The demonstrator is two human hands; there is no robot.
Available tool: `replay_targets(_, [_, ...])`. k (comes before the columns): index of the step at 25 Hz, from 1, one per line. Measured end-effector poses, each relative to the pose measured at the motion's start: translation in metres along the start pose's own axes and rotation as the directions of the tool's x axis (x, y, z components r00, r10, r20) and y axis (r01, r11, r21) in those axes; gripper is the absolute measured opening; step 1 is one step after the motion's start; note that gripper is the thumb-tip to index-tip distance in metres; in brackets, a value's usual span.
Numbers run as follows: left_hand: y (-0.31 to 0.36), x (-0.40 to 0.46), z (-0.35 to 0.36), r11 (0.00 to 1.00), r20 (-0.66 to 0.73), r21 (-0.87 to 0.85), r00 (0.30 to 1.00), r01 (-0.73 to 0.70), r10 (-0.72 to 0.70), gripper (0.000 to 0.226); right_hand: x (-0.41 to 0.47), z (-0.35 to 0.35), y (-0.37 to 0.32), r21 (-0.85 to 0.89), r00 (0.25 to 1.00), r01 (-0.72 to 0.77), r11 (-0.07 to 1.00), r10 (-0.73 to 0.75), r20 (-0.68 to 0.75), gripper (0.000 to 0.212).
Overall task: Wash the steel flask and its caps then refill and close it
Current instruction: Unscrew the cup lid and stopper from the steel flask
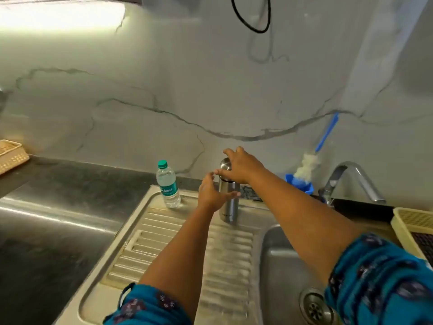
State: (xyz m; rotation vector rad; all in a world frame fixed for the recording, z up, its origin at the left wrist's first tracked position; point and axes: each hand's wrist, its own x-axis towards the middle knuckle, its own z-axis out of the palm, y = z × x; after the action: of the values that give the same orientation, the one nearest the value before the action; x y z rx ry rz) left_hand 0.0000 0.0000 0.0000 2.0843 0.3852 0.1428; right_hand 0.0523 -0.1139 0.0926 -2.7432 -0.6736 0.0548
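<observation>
The steel flask [229, 208] stands upright on the ribbed drainboard [164, 242], near the back wall, with its steel cap [224, 165] on top. My left hand [209, 194] is at the flask's left side, fingers straight and thumb stretched across the front of the body. My right hand [242, 168] hovers over the cap with spread fingers, its thumb beside the cap's lower edge. Neither hand is visibly closed round the flask.
A small plastic water bottle [167, 185] with a green cap stands left of the flask. A blue-handled bottle brush [307, 166] leans on the wall by the tap [353, 178]. The sink basin [281, 266] lies at right, with a cream basket [408, 227] beyond it and a woven basket [11, 156] far left.
</observation>
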Motion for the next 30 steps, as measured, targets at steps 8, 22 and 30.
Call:
replay_targets(8, [-0.018, 0.004, 0.034, 0.992, -0.050, -0.051, 0.992, -0.114, 0.112, 0.064, -0.012, 0.013, 0.011, -0.026, 0.990, 0.079, 0.996, -0.082, -0.114, 0.044])
replay_targets(22, [-0.005, -0.076, -0.025, 0.888, -0.153, 0.214, 0.884, -0.407, 0.442, 0.077, -0.084, -0.026, -0.008, 0.076, 0.894, 0.361, 0.929, -0.322, -0.312, 0.044])
replay_targets(30, [-0.001, -0.185, -0.014, 0.843, -0.266, 0.274, 0.806, -0.464, 0.530, 0.076, -0.198, -0.036, -0.018, -0.048, 0.795, 0.461, 0.886, -0.437, -0.420, 0.054])
